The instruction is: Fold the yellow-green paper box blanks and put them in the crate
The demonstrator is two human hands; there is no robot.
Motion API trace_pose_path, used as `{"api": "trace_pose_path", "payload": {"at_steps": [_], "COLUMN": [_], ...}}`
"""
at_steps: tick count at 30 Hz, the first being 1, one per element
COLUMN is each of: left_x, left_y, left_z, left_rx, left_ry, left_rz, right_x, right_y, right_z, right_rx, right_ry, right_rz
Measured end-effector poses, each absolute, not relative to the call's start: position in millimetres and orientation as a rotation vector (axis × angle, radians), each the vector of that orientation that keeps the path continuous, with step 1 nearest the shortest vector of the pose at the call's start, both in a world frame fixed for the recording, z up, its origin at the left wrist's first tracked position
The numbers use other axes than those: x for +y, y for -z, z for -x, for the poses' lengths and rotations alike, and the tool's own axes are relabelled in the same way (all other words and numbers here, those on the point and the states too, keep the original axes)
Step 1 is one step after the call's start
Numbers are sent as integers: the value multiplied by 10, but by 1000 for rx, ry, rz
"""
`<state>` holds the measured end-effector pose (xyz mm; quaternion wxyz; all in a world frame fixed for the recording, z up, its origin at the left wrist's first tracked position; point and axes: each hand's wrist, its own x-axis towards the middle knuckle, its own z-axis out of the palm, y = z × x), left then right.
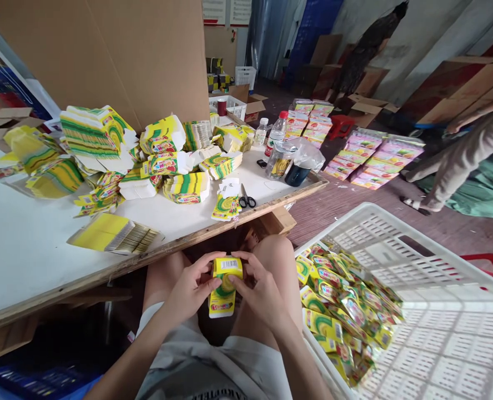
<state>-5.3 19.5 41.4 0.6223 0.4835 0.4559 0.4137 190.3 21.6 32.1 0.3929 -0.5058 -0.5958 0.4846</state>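
Observation:
Above my lap I hold a small yellow and green printed card box (222,297) between both hands, its barcode side toward the top. My left hand (196,282) pinches its left edge with thumb and fingers. On the right edge my right hand (260,286) grips it, the thumb lying across the printed front. Whether anything is inside the box I cannot tell. Just beyond, on the white table (30,239), lie a few loose flat cartons (226,205) beside black-handled scissors (247,201). A fanned stack of yellow cartons (113,233) rests near the table's front edge.
Many bundled cartons (100,136) cover the table's back. A red-capped bottle (276,133), a jar (280,162) and a dark cup (297,174) stand at its right end. On my right, a white plastic crate (442,311) holds filled yellow packets (346,303). Two other people are farther right.

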Motion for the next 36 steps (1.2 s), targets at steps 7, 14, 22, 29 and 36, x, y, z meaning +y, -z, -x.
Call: {"api": "trace_pose_path", "payload": {"at_steps": [7,14,22,29,36], "left_x": [182,181,191,241,269], "left_y": [-453,-435,-447,-399,-427], "left_z": [56,27,0,62,54], "left_rx": [1012,1031,1033,1036,1035], "left_ry": [-908,-903,-920,-836,-864], "left_rz": [-1161,-1229,-1216,-1172,-1183], "right_x": [228,211,246,279,313], "right_y": [-338,-341,-279,-300,-350], "right_z": [-1839,-1812,-1667,-1676,-1642], "right_rx": [-1450,-1435,-1718,-1809,-1805], "right_ry": [-1292,-1317,-843,-871,-822], "right_rz": [1243,1204,1593,1607,1706]}}
